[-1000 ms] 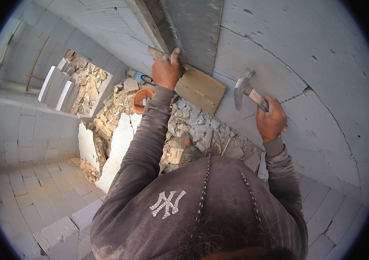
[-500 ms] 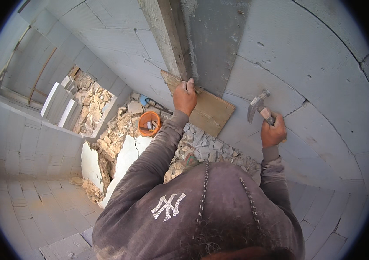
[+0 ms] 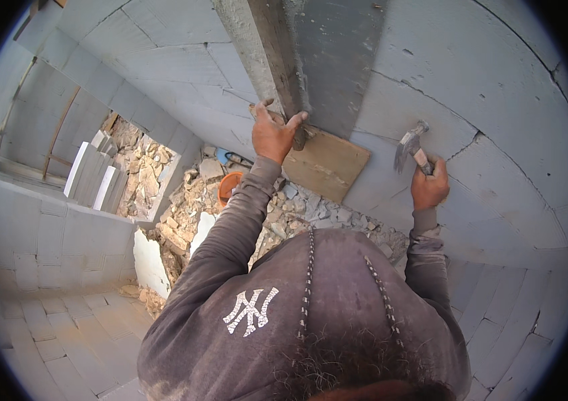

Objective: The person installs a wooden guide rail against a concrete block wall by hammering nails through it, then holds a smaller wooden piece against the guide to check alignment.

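Got left hand spread across the post now (more bunched before). Still gripping hammer with right hand.

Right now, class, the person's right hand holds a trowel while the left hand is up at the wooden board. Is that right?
No, the tool is misnamed: the head view shows the right hand holding a claw hammer. The left hand is indeed up at the wooden board.
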The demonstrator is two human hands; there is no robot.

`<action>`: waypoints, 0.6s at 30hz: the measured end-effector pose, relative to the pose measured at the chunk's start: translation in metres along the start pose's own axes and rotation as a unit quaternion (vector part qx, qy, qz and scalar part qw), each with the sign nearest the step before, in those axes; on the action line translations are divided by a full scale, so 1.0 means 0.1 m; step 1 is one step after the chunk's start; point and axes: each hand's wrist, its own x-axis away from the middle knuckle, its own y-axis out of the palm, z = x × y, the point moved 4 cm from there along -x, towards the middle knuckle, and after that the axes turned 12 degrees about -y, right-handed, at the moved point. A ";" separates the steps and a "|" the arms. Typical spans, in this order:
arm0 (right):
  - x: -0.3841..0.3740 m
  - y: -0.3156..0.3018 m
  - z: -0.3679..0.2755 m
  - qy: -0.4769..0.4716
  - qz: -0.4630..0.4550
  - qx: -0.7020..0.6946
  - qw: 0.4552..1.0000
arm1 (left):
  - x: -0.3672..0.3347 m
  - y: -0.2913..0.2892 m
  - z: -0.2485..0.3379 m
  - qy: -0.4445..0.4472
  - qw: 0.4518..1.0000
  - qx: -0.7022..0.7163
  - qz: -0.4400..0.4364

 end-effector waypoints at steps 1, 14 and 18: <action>-0.01 -0.01 -0.01 -0.002 -0.002 0.002 1.000 | -0.04 0.00 -0.01 0.018 1.000 -0.007 -0.016; 0.28 -0.21 0.05 0.008 -0.118 -0.116 0.986 | -0.27 -0.12 0.34 0.101 0.995 -0.004 0.002; 0.31 -0.16 0.05 0.022 -0.121 -0.128 0.984 | -0.26 -0.11 0.35 0.096 0.995 0.011 0.007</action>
